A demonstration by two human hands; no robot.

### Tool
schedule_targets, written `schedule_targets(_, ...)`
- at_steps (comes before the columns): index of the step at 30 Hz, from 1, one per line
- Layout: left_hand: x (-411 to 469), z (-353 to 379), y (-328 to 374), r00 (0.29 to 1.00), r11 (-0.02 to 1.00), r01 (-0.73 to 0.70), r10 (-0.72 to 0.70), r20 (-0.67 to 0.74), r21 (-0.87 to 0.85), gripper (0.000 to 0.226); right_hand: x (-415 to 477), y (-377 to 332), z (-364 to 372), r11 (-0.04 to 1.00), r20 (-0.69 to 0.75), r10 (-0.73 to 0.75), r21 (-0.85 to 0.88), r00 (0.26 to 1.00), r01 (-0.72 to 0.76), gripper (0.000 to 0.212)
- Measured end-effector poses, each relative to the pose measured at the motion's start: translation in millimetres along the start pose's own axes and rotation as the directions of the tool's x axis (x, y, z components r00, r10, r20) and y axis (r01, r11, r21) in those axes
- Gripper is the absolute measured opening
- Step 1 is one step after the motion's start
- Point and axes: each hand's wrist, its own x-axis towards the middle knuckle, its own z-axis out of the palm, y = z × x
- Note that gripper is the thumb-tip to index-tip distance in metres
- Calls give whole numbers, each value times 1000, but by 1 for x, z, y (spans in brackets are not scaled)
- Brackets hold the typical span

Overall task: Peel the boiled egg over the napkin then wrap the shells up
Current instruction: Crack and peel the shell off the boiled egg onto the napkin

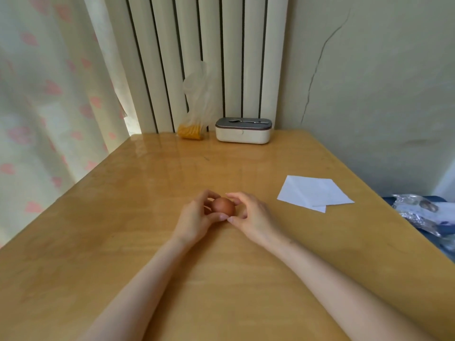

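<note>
**Egg held between both hands, shell intact, napkin unused**

Fingers (212, 195) of our left hand (194, 217) and those of our right hand (248, 215) close around a brown boiled egg (223, 206) from either side, thumbs nearly meeting beneath it; both hands are clamped on the egg, low over the wooden table (152, 242) near its middle. We cannot tell whether the egg touches the tabletop. The visible shell is smooth and whole, with no crack or fragment showing. The white napkin (314, 193) lies flat and partly folded, well apart to the right, with nothing on it. We judge the task barely begun: the egg has yet to be brought over the napkin, cracked and peeled, and the shells wrapped. A lidded white container (243, 134) stands at the far edge.
</note>
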Motion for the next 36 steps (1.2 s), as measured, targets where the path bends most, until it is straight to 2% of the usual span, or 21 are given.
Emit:
schedule_targets(8,-1,-5,1,991,989,-69,83,107,-128,34,-9,5,3,987,-66,18,161,998,-7,44)
schedule_targets(16,-3,-6,8,990,986,-126,133,54,-106,24,-9,5,-3,966,-53,26,258,998,-11,45)
schedule_targets(20,-5,-2,10,994,968,-108,109,-5,-226,23,-9,3,-6,937,-56,31,350,998,-10,44)
schedule_targets(24,-6,0,12,998,921,-41,52,20,-387,25,-9,1,-11,925,-48,7,380,999,12,43)
schedule_targets(29,-8,-1,15,987,960,-160,158,-27,-230,8,-9,3,-12,913,-51,19,407,999,4,46)
schedule_targets(33,-10,2,16,971,963,-218,199,-130,-160,7,-9,3,-12,904,-48,47,426,998,-22,43)
schedule_targets(36,-9,4,14,949,953,-284,264,-174,-106,17,-11,1,-14,892,-30,76,448,997,-55,40)
